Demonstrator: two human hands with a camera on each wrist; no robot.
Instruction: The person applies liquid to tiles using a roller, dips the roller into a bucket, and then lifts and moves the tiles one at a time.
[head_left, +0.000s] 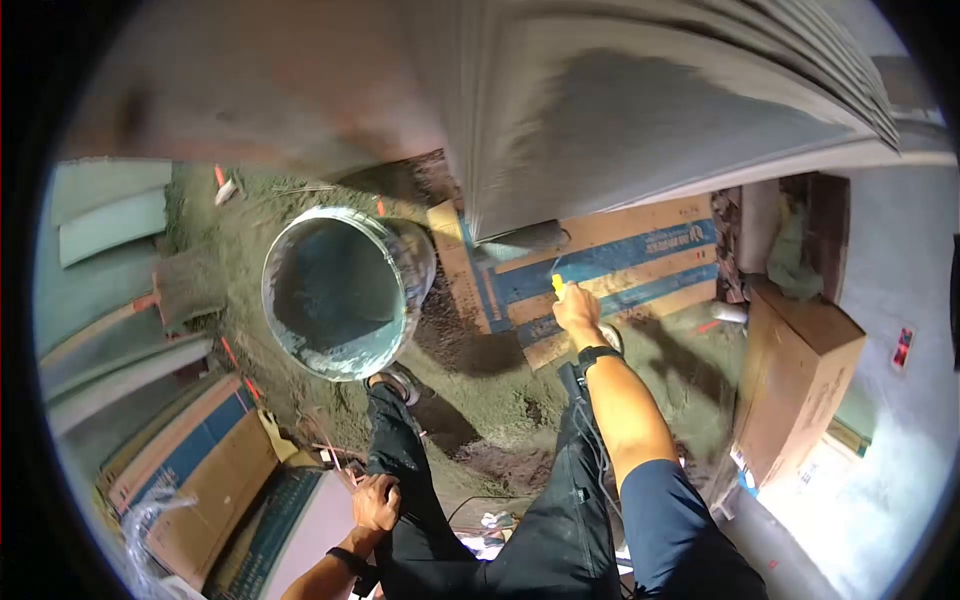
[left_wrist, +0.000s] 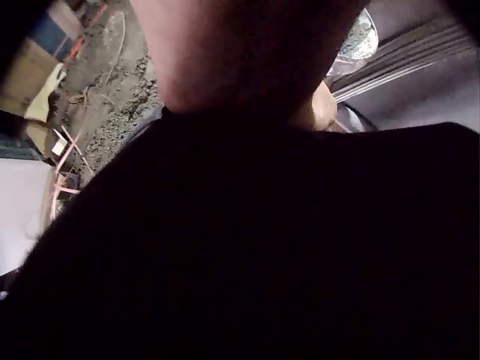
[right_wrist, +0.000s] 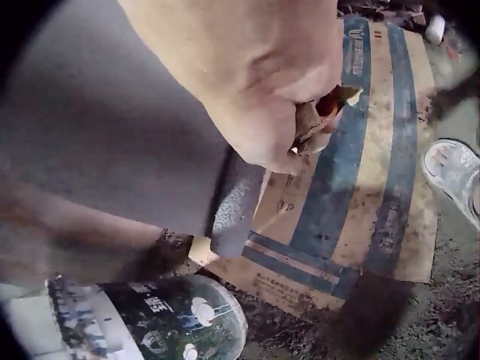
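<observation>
The right hand (head_left: 575, 308) grips a small yellow-ended tool (head_left: 558, 285), which points away from the body, in front of a flattened cardboard sheet with blue bands (head_left: 640, 245). In the right wrist view the same hand (right_wrist: 262, 97) has curled fingers, and they hide most of what it holds. A large grey panel (head_left: 620, 120) with ridged edges stands close by, its lower corner near the cardboard. The left hand (head_left: 376, 503) rests on the left leg, holding nothing visible; its fingers are hidden in the left wrist view by the dark blurred foreground.
A wide bucket (head_left: 345, 290) with grey residue inside stands left of the cardboard. Rough, dirty ground (head_left: 480, 410) lies around the feet. Cardboard packs (head_left: 215, 480) lean at the lower left, and a tall carton (head_left: 800, 380) stands at the right by a wall.
</observation>
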